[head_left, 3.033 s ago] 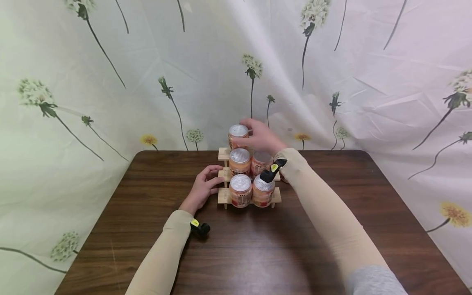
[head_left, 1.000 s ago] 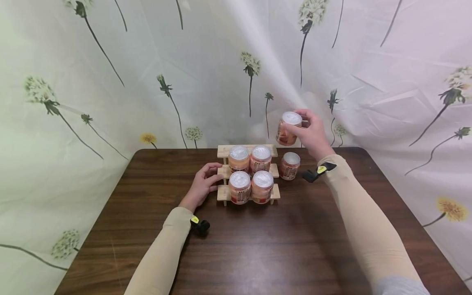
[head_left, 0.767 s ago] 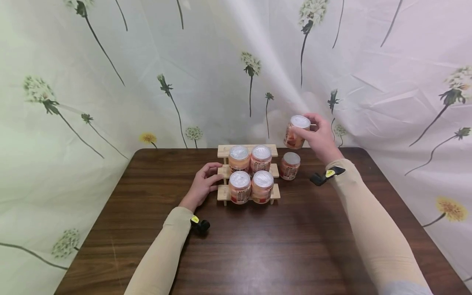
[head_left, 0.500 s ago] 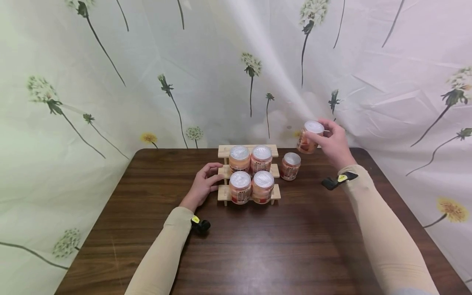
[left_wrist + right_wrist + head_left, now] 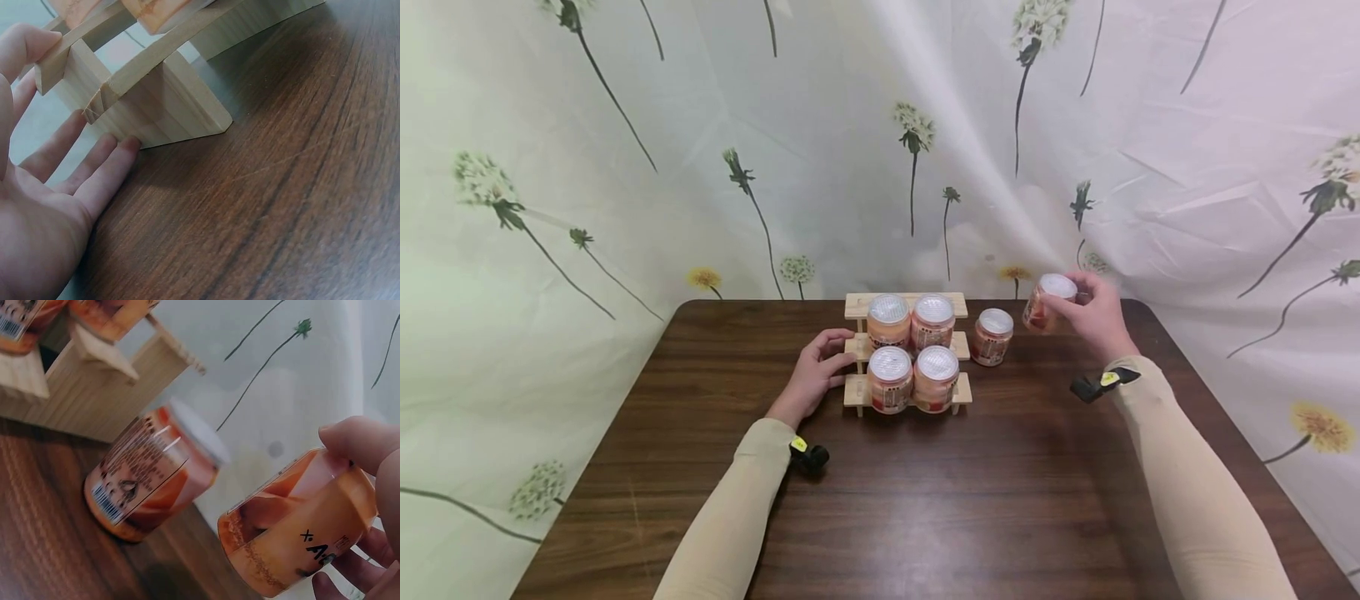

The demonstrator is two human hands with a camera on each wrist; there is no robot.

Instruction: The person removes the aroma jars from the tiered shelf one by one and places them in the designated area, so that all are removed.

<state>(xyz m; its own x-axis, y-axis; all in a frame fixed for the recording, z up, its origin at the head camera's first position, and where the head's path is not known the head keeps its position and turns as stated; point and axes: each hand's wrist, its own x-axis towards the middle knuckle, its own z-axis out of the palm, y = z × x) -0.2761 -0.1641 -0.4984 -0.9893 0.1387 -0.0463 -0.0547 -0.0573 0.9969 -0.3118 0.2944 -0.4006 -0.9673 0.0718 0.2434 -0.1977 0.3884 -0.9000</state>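
My right hand (image 5: 1101,317) grips an orange-labelled jar (image 5: 294,525) with a silver lid, thumb on the near side, near the table's back right. It looks slightly tilted and held off the tabletop. A similar jar (image 5: 992,337) stands upright just left of it, right of the wooden step rack (image 5: 906,304). Two jars occupy the rack's middle step, including an orange one (image 5: 888,321), and two more stand on the front step, one of them at the left (image 5: 891,382). The fingers of my left hand (image 5: 815,375) touch the rack's left end, fairly straight and spread in the left wrist view.
All of this stands on a dark wood-grain table (image 5: 925,500). A pale curtain (image 5: 820,167) printed with dandelions hangs close behind the table's back edge. The rack's bare top step (image 5: 865,304) lies near that edge.
My right hand has taken the jar from the rack's top step, carried it right past the standing jar, and is lowering it. The left hand stays at the rack.
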